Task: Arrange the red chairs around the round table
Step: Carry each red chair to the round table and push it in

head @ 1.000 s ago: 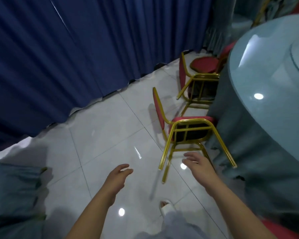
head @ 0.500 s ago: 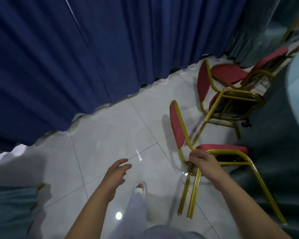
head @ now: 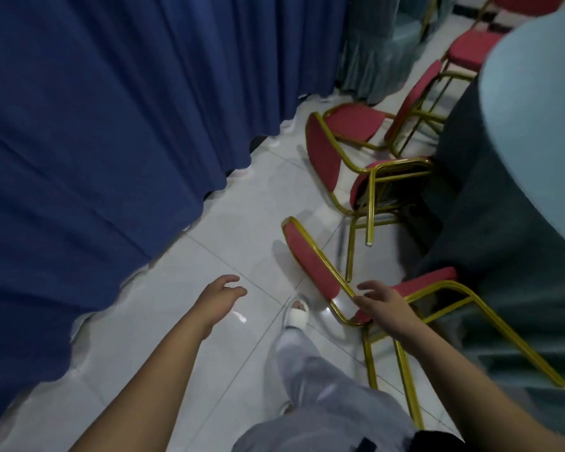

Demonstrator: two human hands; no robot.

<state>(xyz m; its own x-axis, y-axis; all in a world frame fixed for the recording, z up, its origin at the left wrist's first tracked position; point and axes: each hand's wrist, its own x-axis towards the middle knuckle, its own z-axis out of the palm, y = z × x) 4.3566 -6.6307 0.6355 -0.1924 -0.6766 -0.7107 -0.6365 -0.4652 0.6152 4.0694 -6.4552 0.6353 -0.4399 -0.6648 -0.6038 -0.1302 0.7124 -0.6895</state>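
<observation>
Several red chairs with gold frames stand along the round table (head: pixel 535 102), which has a pale blue top and a dark grey-green cloth. The nearest chair (head: pixel 310 259) has its seat against the cloth and its back toward me. My right hand (head: pixel 385 305) hovers with spread fingers just over this chair's frame, where the back meets the seat, and holds nothing. My left hand (head: pixel 219 298) hangs relaxed over the floor, left of the chair. A second chair (head: pixel 320 151) stands beyond it, and a third chair (head: pixel 353 122) farther back.
A dark blue curtain (head: pixel 111 125) runs along the left, leaving a strip of white tiled floor (head: pixel 229 223) between it and the chairs. My foot in a white slipper (head: pixel 296 314) steps beside the nearest chair. Another draped table (head: pixel 379 60) stands at the far end.
My right hand reached the nearest chair's frame and gripped it half a second ago; its fingers have now opened off it. I have stepped forward and more chairs show.
</observation>
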